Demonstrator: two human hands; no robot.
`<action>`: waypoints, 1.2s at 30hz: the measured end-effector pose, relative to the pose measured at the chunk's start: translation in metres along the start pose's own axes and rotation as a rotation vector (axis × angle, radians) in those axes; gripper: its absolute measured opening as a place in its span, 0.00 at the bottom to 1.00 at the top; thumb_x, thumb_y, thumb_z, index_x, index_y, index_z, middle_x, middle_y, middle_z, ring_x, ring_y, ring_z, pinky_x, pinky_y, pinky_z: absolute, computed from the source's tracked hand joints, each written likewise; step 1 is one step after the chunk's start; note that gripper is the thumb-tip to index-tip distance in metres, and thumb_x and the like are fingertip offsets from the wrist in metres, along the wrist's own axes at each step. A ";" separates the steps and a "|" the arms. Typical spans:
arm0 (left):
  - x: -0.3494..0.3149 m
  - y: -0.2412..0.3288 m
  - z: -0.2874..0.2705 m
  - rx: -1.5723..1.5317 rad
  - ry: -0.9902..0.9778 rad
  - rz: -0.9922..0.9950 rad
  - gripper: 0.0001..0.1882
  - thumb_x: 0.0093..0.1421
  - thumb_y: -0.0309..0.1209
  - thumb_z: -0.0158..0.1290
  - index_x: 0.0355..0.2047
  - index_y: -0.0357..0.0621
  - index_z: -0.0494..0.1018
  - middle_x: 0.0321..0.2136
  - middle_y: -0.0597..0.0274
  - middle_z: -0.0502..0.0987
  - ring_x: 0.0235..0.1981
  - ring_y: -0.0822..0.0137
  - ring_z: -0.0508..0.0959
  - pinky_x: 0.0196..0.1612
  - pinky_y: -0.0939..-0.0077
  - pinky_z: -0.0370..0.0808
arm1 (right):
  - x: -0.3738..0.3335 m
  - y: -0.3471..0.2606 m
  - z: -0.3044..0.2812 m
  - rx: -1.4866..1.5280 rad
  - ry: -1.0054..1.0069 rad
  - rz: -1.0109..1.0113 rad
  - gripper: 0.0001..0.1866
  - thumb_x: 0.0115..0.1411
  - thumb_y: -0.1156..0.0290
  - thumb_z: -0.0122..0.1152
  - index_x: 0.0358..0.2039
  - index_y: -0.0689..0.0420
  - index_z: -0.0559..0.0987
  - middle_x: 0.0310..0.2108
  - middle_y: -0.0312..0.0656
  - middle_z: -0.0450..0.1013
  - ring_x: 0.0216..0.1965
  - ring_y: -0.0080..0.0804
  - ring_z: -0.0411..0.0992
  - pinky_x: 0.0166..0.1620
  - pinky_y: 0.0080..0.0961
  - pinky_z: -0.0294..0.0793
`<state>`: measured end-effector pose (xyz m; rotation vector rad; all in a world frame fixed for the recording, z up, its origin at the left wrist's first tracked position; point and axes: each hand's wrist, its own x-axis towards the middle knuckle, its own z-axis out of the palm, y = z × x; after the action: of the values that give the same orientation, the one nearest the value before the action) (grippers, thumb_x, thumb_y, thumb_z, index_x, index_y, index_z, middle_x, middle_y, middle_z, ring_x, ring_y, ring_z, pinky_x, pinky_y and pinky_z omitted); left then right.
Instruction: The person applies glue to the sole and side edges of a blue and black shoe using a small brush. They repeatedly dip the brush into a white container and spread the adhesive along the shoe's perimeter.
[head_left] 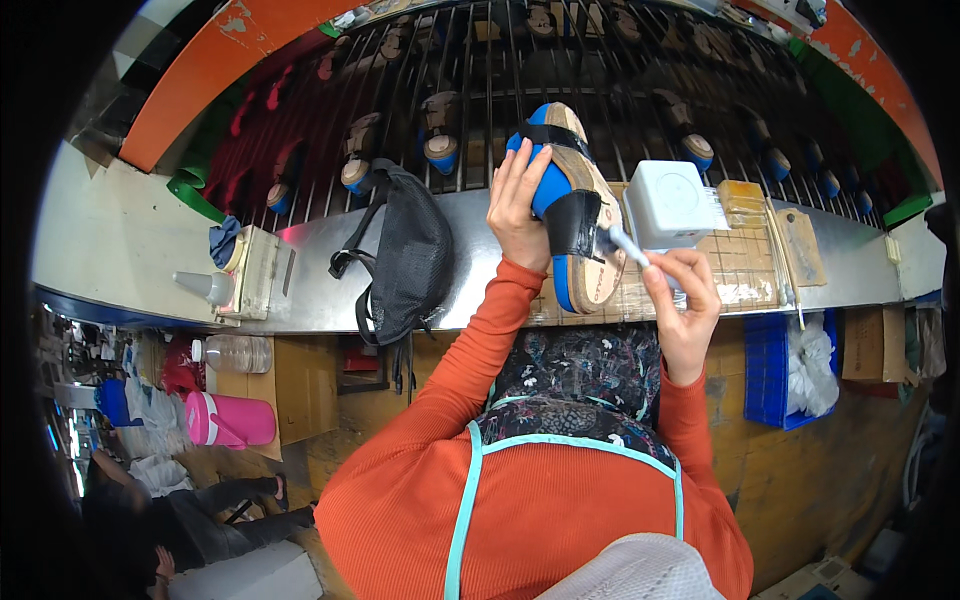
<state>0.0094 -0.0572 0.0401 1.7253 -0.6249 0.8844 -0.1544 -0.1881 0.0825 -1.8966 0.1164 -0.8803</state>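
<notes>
My left hand [518, 212] grips a sandal [602, 275] on a blue shoe last, raised over the bench with its sole side facing up. Black straps wrap over the tan insole edges, and blue shows along the side. Between thumb and fingers of my right hand [684, 308] is a small brush [629, 247] with a pale handle. Its dark tip meets the sole's edge beside the wide strap. Just right of the sandal stands a white square container [668, 203] on a tape-covered board [740, 275].
A rack of metal rods [320, 195] beyond the bench carries several shoe lasts. On the metal bench lie a black bag [415, 250] and a yellow block [741, 203]. Below are a blue crate [765, 375] with plastic bags and a pink jug [230, 419]. Another person [190, 520] is lower left.
</notes>
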 end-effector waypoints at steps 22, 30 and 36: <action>-0.014 -0.022 -0.015 0.224 0.009 0.023 0.33 0.41 0.23 0.64 0.52 0.57 0.76 0.55 0.55 0.73 0.55 0.44 0.72 0.59 0.53 0.66 | -0.011 -0.013 0.013 -0.260 0.047 -0.061 0.08 0.52 0.73 0.69 0.35 0.57 0.84 0.33 0.34 0.72 0.23 0.20 0.62 0.36 0.21 0.59; -0.014 -0.023 -0.015 0.229 0.001 -0.026 0.34 0.42 0.26 0.66 0.53 0.60 0.75 0.55 0.58 0.73 0.56 0.48 0.72 0.61 0.48 0.60 | -0.012 -0.010 0.013 -0.137 -0.002 -0.063 0.09 0.53 0.76 0.68 0.36 0.58 0.84 0.33 0.37 0.72 0.29 0.23 0.67 0.32 0.19 0.65; -0.018 -0.015 -0.012 0.250 -0.084 -0.106 0.35 0.41 0.28 0.67 0.53 0.63 0.73 0.55 0.60 0.74 0.55 0.54 0.73 0.64 0.44 0.47 | -0.010 -0.009 0.010 -0.139 -0.023 -0.143 0.09 0.53 0.77 0.68 0.36 0.58 0.84 0.33 0.38 0.71 0.32 0.25 0.68 0.27 0.18 0.67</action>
<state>0.0076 -0.0415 0.0194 2.0103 -0.4880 0.8462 -0.1581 -0.1714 0.0817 -2.0646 0.0287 -0.9678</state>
